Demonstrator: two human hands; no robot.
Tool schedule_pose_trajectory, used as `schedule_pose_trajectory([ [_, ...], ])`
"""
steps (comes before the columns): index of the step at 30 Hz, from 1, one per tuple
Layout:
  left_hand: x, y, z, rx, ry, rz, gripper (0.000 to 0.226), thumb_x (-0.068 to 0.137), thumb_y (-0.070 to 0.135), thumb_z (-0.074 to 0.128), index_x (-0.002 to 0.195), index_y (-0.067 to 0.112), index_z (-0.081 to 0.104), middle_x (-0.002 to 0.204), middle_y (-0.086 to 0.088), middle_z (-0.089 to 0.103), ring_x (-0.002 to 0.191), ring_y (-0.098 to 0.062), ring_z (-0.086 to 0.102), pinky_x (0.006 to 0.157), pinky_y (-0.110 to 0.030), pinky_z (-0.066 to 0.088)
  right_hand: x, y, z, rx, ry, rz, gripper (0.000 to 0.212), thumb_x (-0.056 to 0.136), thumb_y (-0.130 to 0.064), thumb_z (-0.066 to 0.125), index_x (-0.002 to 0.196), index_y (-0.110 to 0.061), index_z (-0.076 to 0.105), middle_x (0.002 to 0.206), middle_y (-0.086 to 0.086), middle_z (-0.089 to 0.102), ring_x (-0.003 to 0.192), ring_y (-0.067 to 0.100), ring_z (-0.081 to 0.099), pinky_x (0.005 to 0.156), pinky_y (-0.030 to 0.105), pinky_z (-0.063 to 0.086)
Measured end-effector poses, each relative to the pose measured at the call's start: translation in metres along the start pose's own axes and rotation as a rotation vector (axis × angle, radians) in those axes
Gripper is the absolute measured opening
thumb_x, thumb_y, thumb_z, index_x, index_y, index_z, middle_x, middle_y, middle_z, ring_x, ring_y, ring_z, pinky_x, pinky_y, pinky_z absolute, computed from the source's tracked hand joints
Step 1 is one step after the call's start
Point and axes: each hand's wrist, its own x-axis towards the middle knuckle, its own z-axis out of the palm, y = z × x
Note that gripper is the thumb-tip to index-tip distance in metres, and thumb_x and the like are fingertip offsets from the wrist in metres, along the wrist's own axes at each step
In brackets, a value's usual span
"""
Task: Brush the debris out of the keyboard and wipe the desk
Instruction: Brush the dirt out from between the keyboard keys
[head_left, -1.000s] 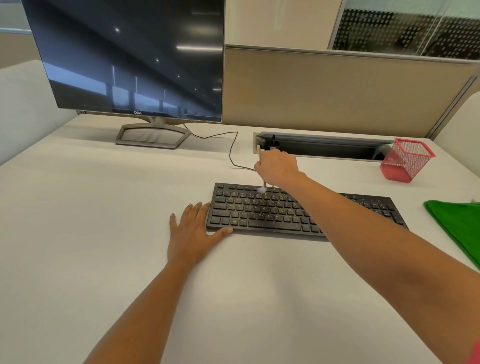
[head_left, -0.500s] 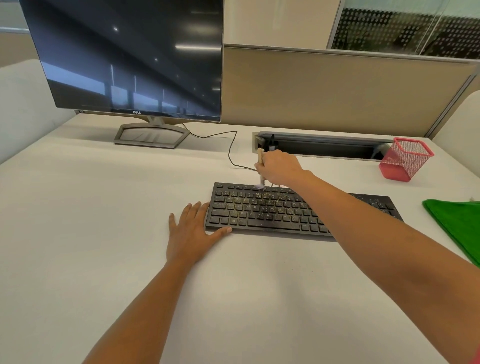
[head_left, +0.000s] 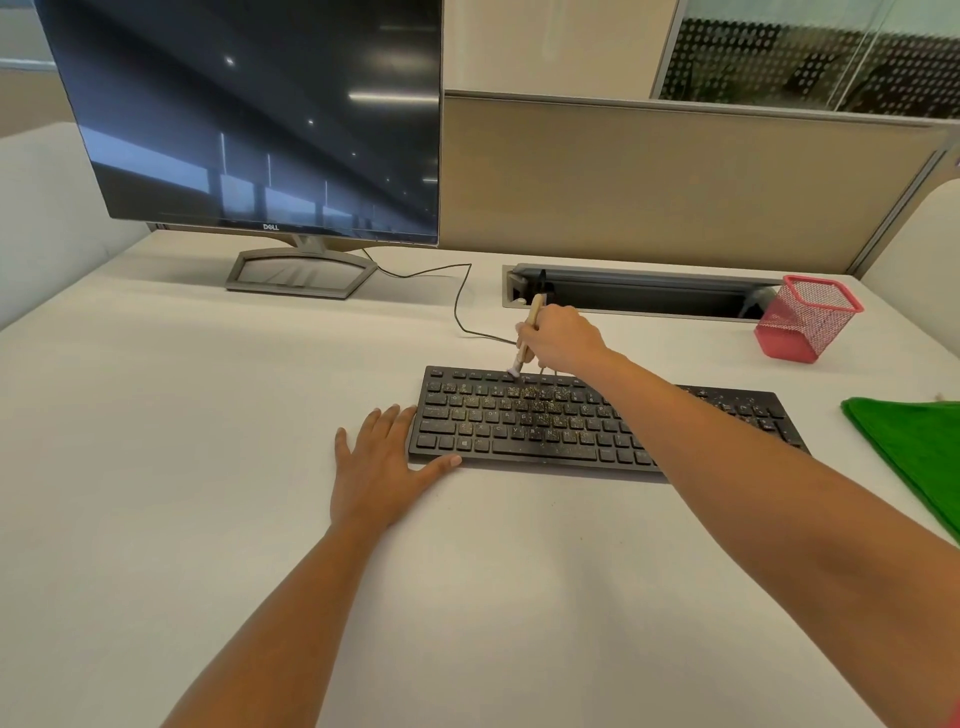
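Debris (head_left: 540, 410) is your main risk. The yellowish crumbs sit thick across the middle rows of the keyboard (head_left: 519, 441). A hard flick of the brush (head_left: 529, 327) would likely scatter them over the worktop (head_left: 208, 415) or drive them deeper between the keys. Short, light strokes toward one edge would limit that.

Watch the cable (head_left: 460, 306) too. It runs just behind the keyboard's far edge, close beside the bristles, and a stroke carried past the top row could snag it. If your left hand (head_left: 376, 467) lifts, the keyboard may slide under the brushing. The green cloth (head_left: 914, 452) lies well apart at the right, so crumbs pushed that way could foul it before you wipe.

Your right hand (head_left: 563, 338) has its fingers curled round the brush's wooden handle and holds it nearly upright. The bristle tip touches the keyboard's far row, left of centre, just below and left of that grip.

Your left hand lies flat on the worktop with its fingers (head_left: 387, 421) straight and lightly spread. The fingertips are beside the keyboard's left end and the thumb touches its front edge.
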Motion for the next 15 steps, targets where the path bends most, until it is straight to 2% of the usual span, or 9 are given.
schedule_pose_trajectory([
  [4,0.0006,0.0003,0.0002,-0.005,0.001,0.002,0.108,0.057,0.09,0.009,0.147,0.032,0.022,0.155,0.009,0.022,0.145,-0.01,0.008,0.117,-0.047,0.001,-0.0005,-0.0001,-0.0045,0.038,-0.016,0.037,0.031,0.095,-0.025,0.042,0.094,-0.005,0.066,0.065,-0.004,0.059,0.075,0.019,0.059,0.083,0.038,0.052],
  [7,0.0007,0.0002,-0.0003,-0.011,0.002,0.005,0.107,0.058,0.09,0.01,0.147,0.031,0.023,0.155,0.008,0.022,0.145,-0.011,0.008,0.116,-0.047,0.001,0.0007,0.0008,-0.0065,0.072,0.057,0.07,0.034,0.095,-0.025,0.041,0.094,-0.005,0.068,0.083,0.005,0.07,0.084,0.022,0.065,0.083,0.038,0.052],
  [10,-0.0001,-0.0003,-0.0009,-0.01,-0.001,0.006,0.102,0.065,0.092,0.02,0.147,0.031,0.023,0.155,0.008,0.023,0.145,-0.011,0.009,0.117,-0.047,0.002,0.0024,0.0022,-0.0039,0.114,0.131,0.071,0.038,0.098,-0.033,0.04,0.099,-0.005,0.066,0.095,0.009,0.068,0.083,0.024,0.063,0.078,0.038,0.051],
  [12,-0.0001,-0.0003,-0.0008,-0.011,-0.003,0.006,0.102,0.065,0.092,0.02,0.147,0.031,0.023,0.155,0.008,0.023,0.145,-0.011,0.009,0.117,-0.047,0.002,0.0018,0.0033,-0.0015,0.13,0.1,0.056,0.04,0.098,-0.035,0.04,0.101,-0.004,0.066,0.097,0.01,0.068,0.084,0.025,0.064,0.079,0.039,0.051],
  [15,-0.0005,0.0001,-0.0009,-0.01,0.008,0.007,0.107,0.058,0.09,0.011,0.147,0.031,0.024,0.155,0.008,0.023,0.145,-0.011,0.009,0.116,-0.047,0.002,-0.0011,0.0054,-0.0014,0.08,0.029,0.043,0.036,0.098,-0.03,0.041,0.098,-0.004,0.066,0.095,0.009,0.07,0.086,0.025,0.066,0.082,0.038,0.052],
])
